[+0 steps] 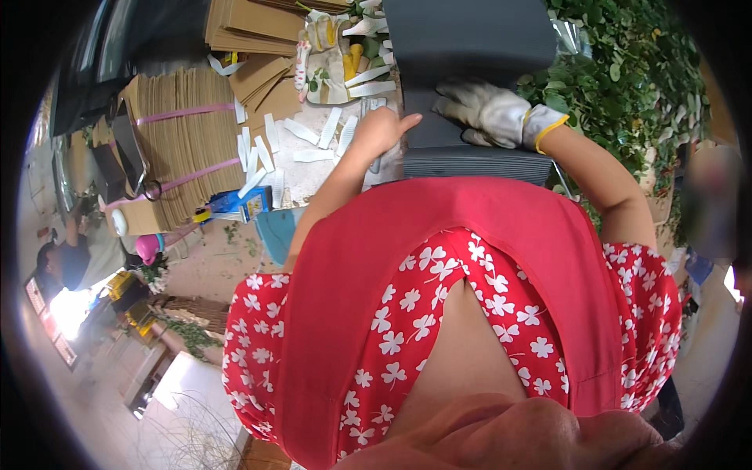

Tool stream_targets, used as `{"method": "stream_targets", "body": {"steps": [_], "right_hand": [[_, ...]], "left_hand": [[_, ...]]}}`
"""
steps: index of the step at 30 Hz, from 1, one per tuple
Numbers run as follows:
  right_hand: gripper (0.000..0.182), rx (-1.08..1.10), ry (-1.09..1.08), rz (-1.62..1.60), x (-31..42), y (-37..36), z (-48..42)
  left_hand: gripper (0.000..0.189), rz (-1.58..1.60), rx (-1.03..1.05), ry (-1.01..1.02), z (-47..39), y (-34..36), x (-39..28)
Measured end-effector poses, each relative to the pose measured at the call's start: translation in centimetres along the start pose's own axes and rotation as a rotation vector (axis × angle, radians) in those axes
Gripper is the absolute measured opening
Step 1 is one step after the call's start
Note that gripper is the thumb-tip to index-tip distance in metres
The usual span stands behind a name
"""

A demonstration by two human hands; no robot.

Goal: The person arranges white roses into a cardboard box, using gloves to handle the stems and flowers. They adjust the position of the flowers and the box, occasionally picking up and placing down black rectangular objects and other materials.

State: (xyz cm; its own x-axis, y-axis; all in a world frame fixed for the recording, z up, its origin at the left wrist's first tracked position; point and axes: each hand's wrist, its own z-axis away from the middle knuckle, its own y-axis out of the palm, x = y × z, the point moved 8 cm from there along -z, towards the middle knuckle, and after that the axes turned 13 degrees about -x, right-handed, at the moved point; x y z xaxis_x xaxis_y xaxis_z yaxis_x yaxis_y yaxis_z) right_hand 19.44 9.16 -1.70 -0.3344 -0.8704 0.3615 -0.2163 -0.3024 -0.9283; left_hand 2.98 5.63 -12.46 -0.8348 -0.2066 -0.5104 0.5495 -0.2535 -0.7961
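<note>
My left hand (380, 132) is bare, its thumb pointing right, over the worktop beside a metal fitting; its fingers are partly hidden, so what it holds cannot be made out. My right hand (487, 114) wears a white-grey knitted work glove with a yellow cuff edge and lies on a dark grey corrugated sheet (429, 126), its fingertips blurred. Under it is a stack of dark corrugated sheets (476, 164). White mesh foam sleeves (301, 131) are scattered on the worktop left of my bare hand. Another glove (326, 76) lies beyond them, near yellow-tipped pieces.
Strapped brown cardboard sheets (182, 135) stand at the left, with more cardboard (255, 26) behind. Cut leafy stems (628, 94) are heaped at the right. A blue box (255, 201) sits by the near left edge. Another person (64, 258) is at the far left.
</note>
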Motion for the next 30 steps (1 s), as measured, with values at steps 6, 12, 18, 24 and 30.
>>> {"method": "stream_targets", "body": {"steps": [6, 12, 18, 24, 30], "right_hand": [[0.058, 0.236, 0.031, 0.068, 0.0, 0.5, -0.7], [0.04, -0.333, -0.107, 0.079, 2.5, -15.2, -6.5], [0.047, 0.34, -0.005, -0.318, -1.9, -1.3, -15.1], [0.061, -0.081, -0.188, -0.073, 13.1, 3.7, -34.5], [0.029, -0.121, -0.047, 0.28, 11.7, 12.6, -34.2]], "left_hand": [[0.073, 0.09, -0.304, 0.616, 1.6, -3.2, -6.8], [0.096, -0.096, -0.19, 0.523, 1.4, -0.6, -6.1], [0.096, -0.02, -0.071, 0.475, 1.2, -0.6, -6.6], [0.094, 0.485, 0.021, 0.383, 2.0, -0.3, -7.6], [0.089, 0.385, -0.224, 0.567, 1.0, 0.6, -5.9]]}}
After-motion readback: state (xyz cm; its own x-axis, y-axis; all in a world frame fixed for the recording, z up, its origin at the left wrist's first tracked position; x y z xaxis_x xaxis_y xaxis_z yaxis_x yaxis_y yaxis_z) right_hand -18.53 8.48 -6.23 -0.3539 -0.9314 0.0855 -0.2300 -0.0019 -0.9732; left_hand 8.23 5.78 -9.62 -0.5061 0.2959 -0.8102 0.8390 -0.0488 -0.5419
